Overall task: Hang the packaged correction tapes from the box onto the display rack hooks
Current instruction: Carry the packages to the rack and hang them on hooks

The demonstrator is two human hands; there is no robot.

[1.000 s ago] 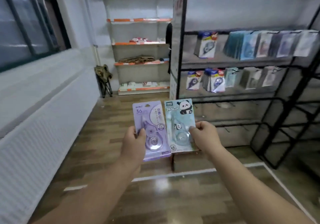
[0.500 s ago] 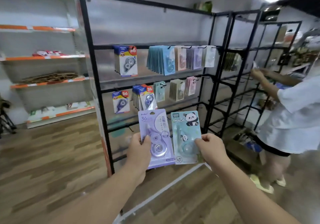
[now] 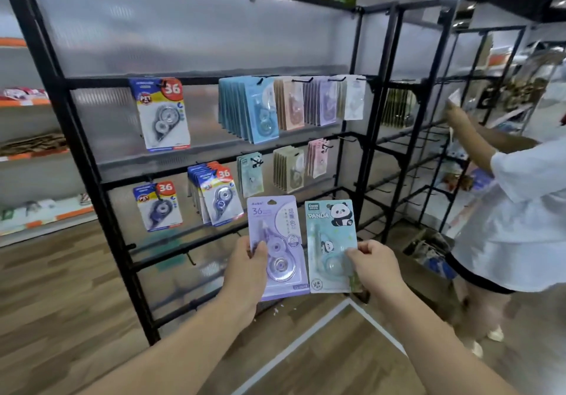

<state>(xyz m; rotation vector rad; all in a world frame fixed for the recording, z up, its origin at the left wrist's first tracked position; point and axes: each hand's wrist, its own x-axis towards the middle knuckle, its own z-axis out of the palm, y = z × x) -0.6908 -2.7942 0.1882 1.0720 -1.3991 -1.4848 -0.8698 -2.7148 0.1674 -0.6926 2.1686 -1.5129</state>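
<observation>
My left hand grips a purple correction tape pack by its left edge. My right hand pinches a light blue panda correction tape pack by its lower right side. Both packs are upright, side by side, in front of the black display rack. Its upper rail carries a blue stack, a tan stack and a purple stack. The lower rail holds a panda stack and several other packs. The box is not clearly visible.
A person in a white shirt stands at the right, reaching into a second black rack. An open carton lies on the wood floor by that person's feet. Orange-edged shelves stand at the far left.
The view has swung right from the room's window side to the rack and come closer. Both hands keep the same two packs held side by side.
</observation>
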